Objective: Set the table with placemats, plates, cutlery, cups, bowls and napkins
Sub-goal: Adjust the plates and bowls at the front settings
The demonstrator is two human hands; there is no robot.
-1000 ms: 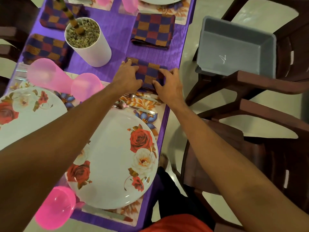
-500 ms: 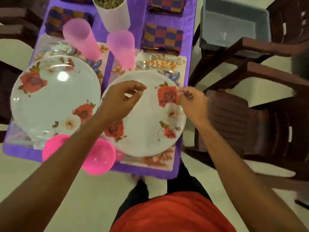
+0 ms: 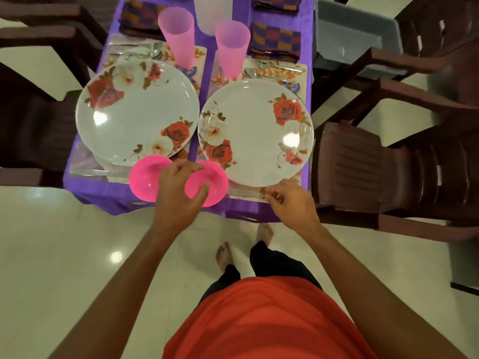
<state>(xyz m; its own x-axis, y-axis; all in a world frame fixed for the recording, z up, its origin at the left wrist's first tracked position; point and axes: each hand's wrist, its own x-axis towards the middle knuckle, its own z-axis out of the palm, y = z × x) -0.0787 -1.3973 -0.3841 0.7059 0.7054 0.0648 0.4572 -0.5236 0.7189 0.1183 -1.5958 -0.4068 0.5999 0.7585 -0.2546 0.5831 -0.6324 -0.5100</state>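
Two floral plates [image 3: 137, 112] [image 3: 255, 130] lie on placemats [image 3: 300, 71] on the purple table [image 3: 88, 187]. At the near edge two pink bowls [image 3: 145, 180] [image 3: 217, 180] stand side by side. My left hand [image 3: 181, 190] is over the gap between them, with thumb and forefinger spread above the right bowl. My right hand [image 3: 287, 200] has its fingers curled at the right end of a knife [image 3: 243, 193] in front of the right plate and seems to pinch it. Two pink cups [image 3: 177, 35] [image 3: 232, 47], spoons [image 3: 269, 73] and checked napkins [image 3: 276, 40] lie farther back.
Dark brown chairs [image 3: 388, 164] stand on both sides of the table; a grey tub [image 3: 355, 37] sits on the far right one. A white pot [image 3: 212, 11] is at the table's middle. Another knife [image 3: 98, 173] lies before the left plate. My bare feet are on the tiled floor [image 3: 64, 255].
The view has pulled back from the table. Both hands left the folded napkin, passed over the right plate and came down to the near edge, at the bowls and the knife.
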